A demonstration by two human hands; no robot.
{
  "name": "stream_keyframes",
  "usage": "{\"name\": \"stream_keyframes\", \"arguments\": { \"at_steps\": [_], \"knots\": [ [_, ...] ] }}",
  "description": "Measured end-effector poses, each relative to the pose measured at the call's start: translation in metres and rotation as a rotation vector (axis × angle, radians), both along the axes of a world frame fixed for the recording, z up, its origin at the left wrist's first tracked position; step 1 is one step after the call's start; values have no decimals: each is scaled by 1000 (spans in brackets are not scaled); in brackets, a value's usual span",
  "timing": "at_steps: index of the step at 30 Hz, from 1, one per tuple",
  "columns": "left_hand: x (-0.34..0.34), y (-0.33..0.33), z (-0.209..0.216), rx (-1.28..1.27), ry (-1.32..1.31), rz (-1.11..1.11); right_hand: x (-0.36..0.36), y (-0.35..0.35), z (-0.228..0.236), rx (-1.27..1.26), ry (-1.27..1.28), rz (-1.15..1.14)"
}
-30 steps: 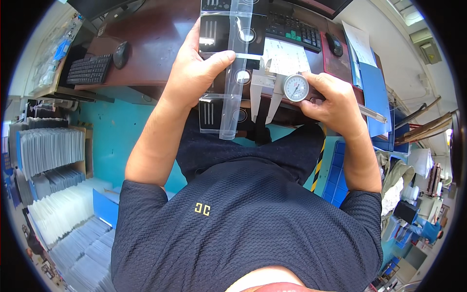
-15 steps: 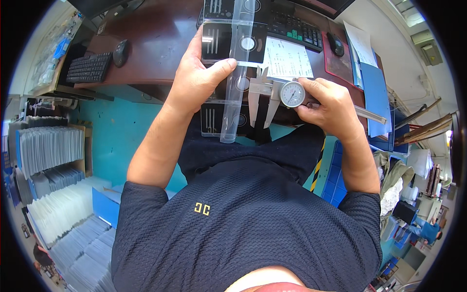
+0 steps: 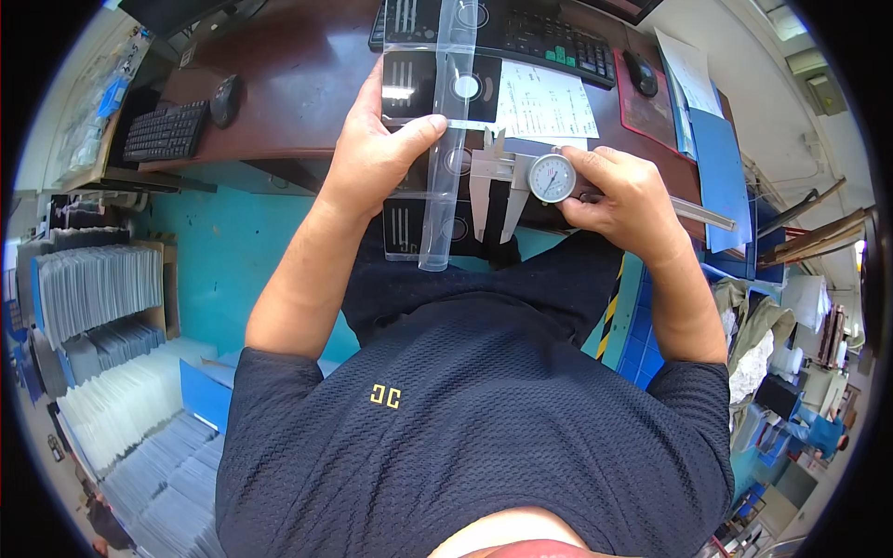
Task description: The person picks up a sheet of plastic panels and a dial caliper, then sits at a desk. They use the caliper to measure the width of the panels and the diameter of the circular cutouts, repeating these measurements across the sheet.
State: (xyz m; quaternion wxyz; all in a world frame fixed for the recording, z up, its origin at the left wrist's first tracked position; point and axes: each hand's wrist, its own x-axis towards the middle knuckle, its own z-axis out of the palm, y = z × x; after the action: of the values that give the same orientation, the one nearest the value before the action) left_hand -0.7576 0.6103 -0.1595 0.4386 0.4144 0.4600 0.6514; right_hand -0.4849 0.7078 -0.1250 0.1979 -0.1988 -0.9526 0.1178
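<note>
At the near edge of the surface (image 3: 279, 93), the left hand (image 3: 375, 158) grips a black panel strip (image 3: 417, 91). Beside it, the right hand (image 3: 625, 191) holds a dial caliper (image 3: 552, 178).

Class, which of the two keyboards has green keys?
The right keyboard, beyond the paper and the right hand: its green keys set it apart from the left keyboard, which shows no green.
</note>
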Motion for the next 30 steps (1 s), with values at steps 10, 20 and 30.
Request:
{"name": "stream_keyframes", "arguments": {
  "at_steps": [10,20,30],
  "knots": [
    [0,0,-4,-24,-5,6,1,1,-4,2,-4,5],
    [-2,7,-6,-5,-5,-17,1,5,-7,-18,-5,-3],
    [-5,9,-2,-1,31,-24,1,6,-4,44,15,-3]
  ]
}}
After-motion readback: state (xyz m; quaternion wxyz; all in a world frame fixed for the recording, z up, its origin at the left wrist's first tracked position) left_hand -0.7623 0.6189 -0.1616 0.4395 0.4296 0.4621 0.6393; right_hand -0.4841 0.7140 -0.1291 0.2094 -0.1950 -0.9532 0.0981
